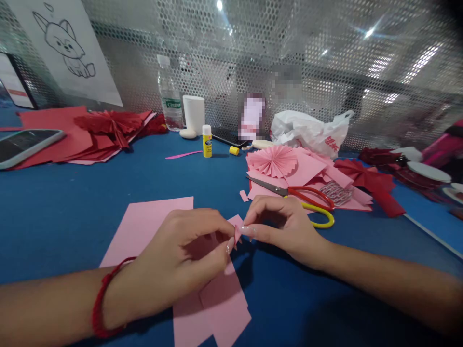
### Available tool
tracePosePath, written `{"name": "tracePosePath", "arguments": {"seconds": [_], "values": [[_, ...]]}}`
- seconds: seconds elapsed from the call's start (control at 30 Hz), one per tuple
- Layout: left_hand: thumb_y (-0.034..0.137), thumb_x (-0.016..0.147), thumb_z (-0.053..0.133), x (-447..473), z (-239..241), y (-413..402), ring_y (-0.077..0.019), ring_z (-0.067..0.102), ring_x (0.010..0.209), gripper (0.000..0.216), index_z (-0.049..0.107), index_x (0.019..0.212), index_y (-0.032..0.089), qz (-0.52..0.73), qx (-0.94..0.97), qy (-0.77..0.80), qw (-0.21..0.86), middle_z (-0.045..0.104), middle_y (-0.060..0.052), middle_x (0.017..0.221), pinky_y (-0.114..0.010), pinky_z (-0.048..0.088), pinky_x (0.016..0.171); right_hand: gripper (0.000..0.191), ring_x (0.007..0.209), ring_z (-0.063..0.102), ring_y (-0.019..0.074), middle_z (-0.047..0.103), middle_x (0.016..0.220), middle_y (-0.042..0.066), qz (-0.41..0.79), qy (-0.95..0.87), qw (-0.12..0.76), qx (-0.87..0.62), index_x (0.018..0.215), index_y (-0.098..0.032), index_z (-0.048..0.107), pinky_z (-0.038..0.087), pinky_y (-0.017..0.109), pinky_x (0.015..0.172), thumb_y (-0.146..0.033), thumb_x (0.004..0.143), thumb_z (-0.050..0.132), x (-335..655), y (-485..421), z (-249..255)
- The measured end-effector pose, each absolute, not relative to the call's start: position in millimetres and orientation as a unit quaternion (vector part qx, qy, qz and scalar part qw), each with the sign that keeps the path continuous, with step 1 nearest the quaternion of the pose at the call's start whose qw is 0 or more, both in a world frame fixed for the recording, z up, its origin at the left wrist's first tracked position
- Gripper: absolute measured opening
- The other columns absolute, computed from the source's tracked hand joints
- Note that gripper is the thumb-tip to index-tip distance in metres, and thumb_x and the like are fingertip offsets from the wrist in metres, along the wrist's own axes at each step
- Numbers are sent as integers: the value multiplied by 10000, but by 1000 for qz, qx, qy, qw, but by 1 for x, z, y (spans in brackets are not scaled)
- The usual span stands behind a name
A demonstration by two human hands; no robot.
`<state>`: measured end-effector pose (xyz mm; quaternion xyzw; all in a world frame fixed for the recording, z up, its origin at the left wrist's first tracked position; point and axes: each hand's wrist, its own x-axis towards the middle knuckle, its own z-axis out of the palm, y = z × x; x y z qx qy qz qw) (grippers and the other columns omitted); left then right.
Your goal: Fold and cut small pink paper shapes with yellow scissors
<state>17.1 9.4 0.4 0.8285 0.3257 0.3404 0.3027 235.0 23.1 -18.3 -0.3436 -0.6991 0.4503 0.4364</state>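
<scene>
Between both hands is a small folded piece of pink paper (pixel 237 233), pinched at its edges by thumbs and fingertips. My left hand (pixel 195 246), with a red cord bracelet (pixel 103 301) at its wrist, grips it from the left. From the right, my right hand (pixel 280 229) pinches the same piece. Pink paper sheets (pixel 152 221) lie beneath and behind my left hand, and part of them is hidden by it. Just beyond my right hand rest scissors (pixel 311 195) with one red and one yellow handle loop.
A glue stick (pixel 207 144) stands upright, its yellow cap (pixel 234 151) lying apart. Pink paper with a pleated fan (pixel 273 161) is piled at right; red paper (pixel 54 130) and a phone (pixel 29 144) lie at left. A water bottle (pixel 170 99) and plastic bag (pixel 307 130) stand along the perforated panel.
</scene>
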Motion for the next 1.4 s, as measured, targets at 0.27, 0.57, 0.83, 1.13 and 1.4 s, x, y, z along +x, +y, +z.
{"name": "tracePosePath", "arguments": {"seconds": [0.27, 0.57, 0.83, 1.13, 1.4], "values": [[140, 837, 613, 19, 2, 8, -55, 645, 565, 173, 758, 760, 194, 359, 832, 320, 276, 749, 51, 680, -93, 471, 563, 103, 638, 643, 117, 718, 736, 18, 428, -713, 444, -334, 767, -161, 743, 513, 239, 621, -234, 793, 810, 234, 23, -17], [165, 849, 653, 21, 2, 8, -56, 662, 577, 153, 772, 763, 206, 360, 829, 324, 279, 761, 50, 688, -84, 487, 579, 65, 627, 640, 97, 701, 721, 30, 339, -761, 474, -285, 803, -114, 732, 526, 200, 614, -153, 819, 781, 233, 19, -19], [207, 807, 778, 21, 0, 11, -46, 653, 552, 71, 778, 736, 208, 370, 820, 333, 281, 773, 58, 680, -71, 469, 550, 60, 639, 644, 100, 711, 724, 72, 285, -787, 484, -256, 811, -67, 733, 516, 197, 630, -118, 833, 757, 233, 18, -18], [206, 847, 723, 21, -2, 9, -54, 645, 534, 121, 804, 761, 232, 352, 807, 352, 318, 780, 63, 678, -80, 462, 518, 47, 649, 636, 105, 703, 725, 64, 279, -790, 481, -259, 808, -86, 719, 522, 204, 634, -112, 827, 753, 232, 18, -19], [230, 844, 728, 21, -4, 11, -79, 662, 560, 134, 836, 774, 269, 344, 772, 382, 372, 799, 43, 697, -106, 460, 520, 42, 644, 631, 106, 705, 737, 44, 279, -791, 472, -270, 812, -117, 715, 529, 209, 621, -128, 827, 752, 234, 18, -19]]}}
